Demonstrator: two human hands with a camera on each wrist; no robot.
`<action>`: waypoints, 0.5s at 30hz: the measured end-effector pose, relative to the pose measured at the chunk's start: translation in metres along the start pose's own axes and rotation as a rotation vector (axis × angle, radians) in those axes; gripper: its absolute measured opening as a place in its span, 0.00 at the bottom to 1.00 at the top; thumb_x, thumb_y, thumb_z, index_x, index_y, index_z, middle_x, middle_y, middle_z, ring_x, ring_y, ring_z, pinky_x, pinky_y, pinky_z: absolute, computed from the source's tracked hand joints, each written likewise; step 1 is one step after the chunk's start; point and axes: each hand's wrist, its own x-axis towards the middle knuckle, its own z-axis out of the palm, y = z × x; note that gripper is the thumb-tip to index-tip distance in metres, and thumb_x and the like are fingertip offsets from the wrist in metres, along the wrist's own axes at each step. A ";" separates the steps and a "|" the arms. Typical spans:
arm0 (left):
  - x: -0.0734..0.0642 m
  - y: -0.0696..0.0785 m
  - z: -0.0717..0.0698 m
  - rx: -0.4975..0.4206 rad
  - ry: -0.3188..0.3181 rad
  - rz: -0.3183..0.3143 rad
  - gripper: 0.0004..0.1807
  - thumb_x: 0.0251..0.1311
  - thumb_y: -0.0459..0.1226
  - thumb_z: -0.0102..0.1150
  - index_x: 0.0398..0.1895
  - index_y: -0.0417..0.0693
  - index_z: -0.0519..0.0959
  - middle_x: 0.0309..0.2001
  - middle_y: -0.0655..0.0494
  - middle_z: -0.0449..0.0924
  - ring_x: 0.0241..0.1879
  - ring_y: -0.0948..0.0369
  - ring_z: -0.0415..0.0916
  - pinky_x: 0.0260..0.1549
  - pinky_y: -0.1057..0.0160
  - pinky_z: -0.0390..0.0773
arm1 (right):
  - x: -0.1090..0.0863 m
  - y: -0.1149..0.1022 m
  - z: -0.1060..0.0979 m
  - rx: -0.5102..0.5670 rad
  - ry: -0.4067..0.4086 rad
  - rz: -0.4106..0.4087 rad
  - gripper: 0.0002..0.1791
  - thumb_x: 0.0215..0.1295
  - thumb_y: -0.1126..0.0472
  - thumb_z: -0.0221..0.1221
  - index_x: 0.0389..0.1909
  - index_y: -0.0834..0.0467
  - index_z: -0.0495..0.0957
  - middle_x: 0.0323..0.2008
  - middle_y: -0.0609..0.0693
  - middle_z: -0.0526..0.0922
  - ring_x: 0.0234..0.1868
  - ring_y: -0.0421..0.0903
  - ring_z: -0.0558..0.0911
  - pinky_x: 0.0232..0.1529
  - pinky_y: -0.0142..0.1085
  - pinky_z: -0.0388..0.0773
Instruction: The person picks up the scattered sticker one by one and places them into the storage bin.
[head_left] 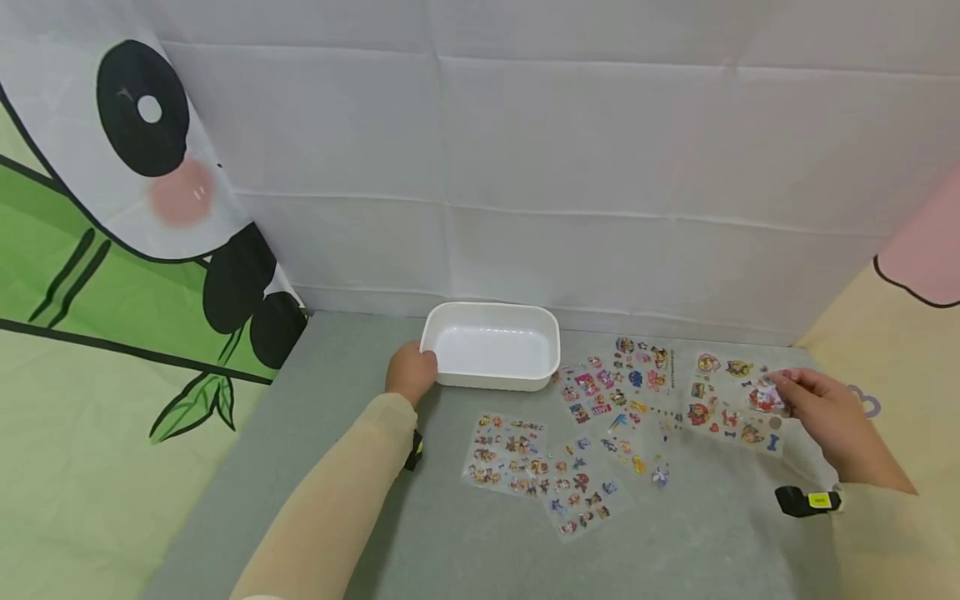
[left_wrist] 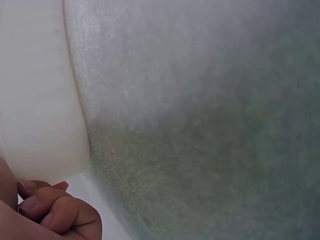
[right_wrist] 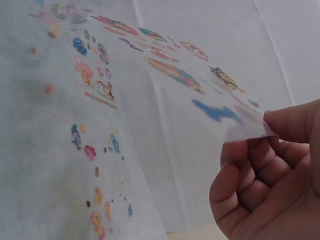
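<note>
Tray [head_left: 491, 346]: white, on the far part of the table [head_left: 450, 558], just before the pale cloth [head_left: 585, 142].
Left hand [head_left: 411, 375]: you grip the tray's left end, fingers curled.
Right hand [head_left: 832, 425]: you pinch the raised sheet [head_left: 730, 417] by its right edge, thumb against fingers.
Raised sheet: clear, stickered, tilted above the table's far right.
Other sheets [head_left: 506, 454]: on the table, right of and nearer you than the tray.
</note>
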 end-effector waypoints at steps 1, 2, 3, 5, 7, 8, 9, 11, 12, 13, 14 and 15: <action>0.000 0.000 0.000 -0.003 0.000 -0.002 0.24 0.71 0.38 0.41 0.60 0.33 0.79 0.58 0.39 0.81 0.49 0.48 0.77 0.53 0.44 0.76 | 0.001 -0.001 -0.002 0.006 0.010 0.003 0.17 0.82 0.56 0.50 0.44 0.67 0.77 0.32 0.39 0.79 0.33 0.37 0.76 0.35 0.28 0.78; 0.001 0.000 0.000 -0.006 -0.001 -0.001 0.24 0.71 0.38 0.41 0.60 0.33 0.79 0.58 0.39 0.81 0.50 0.48 0.77 0.54 0.44 0.76 | 0.001 -0.002 -0.003 0.015 0.019 0.005 0.17 0.82 0.56 0.50 0.44 0.66 0.78 0.32 0.38 0.79 0.33 0.37 0.76 0.35 0.27 0.78; 0.002 0.000 0.000 -0.008 -0.001 0.000 0.24 0.72 0.38 0.41 0.61 0.33 0.78 0.58 0.39 0.81 0.50 0.48 0.77 0.54 0.44 0.76 | 0.002 -0.004 -0.005 0.025 0.026 0.007 0.16 0.82 0.56 0.50 0.44 0.65 0.79 0.32 0.37 0.80 0.33 0.36 0.76 0.34 0.27 0.77; 0.003 -0.001 0.000 -0.009 -0.001 0.002 0.25 0.72 0.38 0.40 0.61 0.33 0.78 0.58 0.38 0.81 0.50 0.48 0.77 0.54 0.43 0.76 | 0.004 -0.007 -0.007 0.053 0.030 0.015 0.15 0.81 0.55 0.51 0.44 0.63 0.79 0.33 0.35 0.81 0.34 0.35 0.78 0.35 0.26 0.78; 0.003 -0.001 0.000 -0.009 -0.002 0.003 0.25 0.72 0.38 0.40 0.61 0.33 0.78 0.58 0.38 0.81 0.50 0.48 0.77 0.53 0.43 0.76 | 0.006 -0.010 -0.006 0.099 0.036 0.022 0.13 0.81 0.56 0.52 0.44 0.60 0.81 0.35 0.35 0.82 0.34 0.35 0.78 0.36 0.25 0.77; 0.003 -0.001 0.000 -0.010 -0.003 0.003 0.25 0.72 0.38 0.40 0.61 0.33 0.78 0.58 0.38 0.81 0.50 0.48 0.77 0.53 0.43 0.76 | 0.008 -0.011 -0.005 0.122 0.039 0.022 0.12 0.81 0.56 0.52 0.44 0.58 0.81 0.35 0.35 0.82 0.35 0.34 0.78 0.36 0.25 0.77; 0.003 -0.001 -0.001 -0.010 -0.004 0.004 0.24 0.72 0.38 0.40 0.61 0.32 0.78 0.58 0.38 0.81 0.50 0.47 0.77 0.53 0.43 0.76 | 0.010 -0.013 -0.004 0.145 0.036 0.022 0.11 0.80 0.56 0.53 0.44 0.56 0.82 0.35 0.35 0.82 0.35 0.35 0.78 0.36 0.25 0.77; 0.002 0.000 -0.001 -0.012 -0.005 0.003 0.24 0.72 0.38 0.41 0.61 0.32 0.78 0.58 0.38 0.81 0.50 0.47 0.77 0.54 0.43 0.76 | 0.013 -0.015 0.002 0.170 0.028 0.012 0.10 0.80 0.57 0.53 0.45 0.54 0.82 0.36 0.35 0.82 0.36 0.35 0.78 0.37 0.25 0.77; 0.001 0.000 -0.001 -0.013 -0.006 0.006 0.24 0.72 0.38 0.40 0.61 0.32 0.78 0.58 0.38 0.81 0.51 0.47 0.77 0.54 0.43 0.76 | 0.014 -0.016 0.005 0.184 0.025 0.004 0.10 0.80 0.57 0.53 0.45 0.54 0.82 0.36 0.36 0.81 0.36 0.35 0.78 0.37 0.25 0.77; 0.000 0.000 -0.001 -0.013 -0.007 0.007 0.24 0.72 0.38 0.40 0.60 0.32 0.78 0.58 0.37 0.81 0.50 0.47 0.77 0.53 0.43 0.76 | 0.016 -0.017 0.009 0.198 0.018 -0.003 0.10 0.80 0.57 0.53 0.46 0.54 0.82 0.37 0.36 0.81 0.36 0.35 0.78 0.37 0.25 0.77; 0.000 0.001 -0.001 -0.011 -0.007 0.006 0.24 0.72 0.38 0.40 0.60 0.32 0.78 0.58 0.38 0.81 0.51 0.47 0.77 0.54 0.43 0.76 | 0.017 -0.018 0.012 0.206 0.011 -0.010 0.10 0.80 0.58 0.53 0.46 0.56 0.82 0.38 0.36 0.82 0.36 0.35 0.78 0.37 0.25 0.77; -0.001 0.001 -0.001 -0.010 -0.008 0.007 0.24 0.72 0.38 0.40 0.60 0.32 0.78 0.58 0.37 0.81 0.50 0.47 0.77 0.53 0.43 0.76 | 0.018 -0.019 0.016 0.223 -0.001 -0.015 0.11 0.81 0.57 0.52 0.46 0.56 0.82 0.39 0.37 0.82 0.37 0.35 0.78 0.38 0.25 0.77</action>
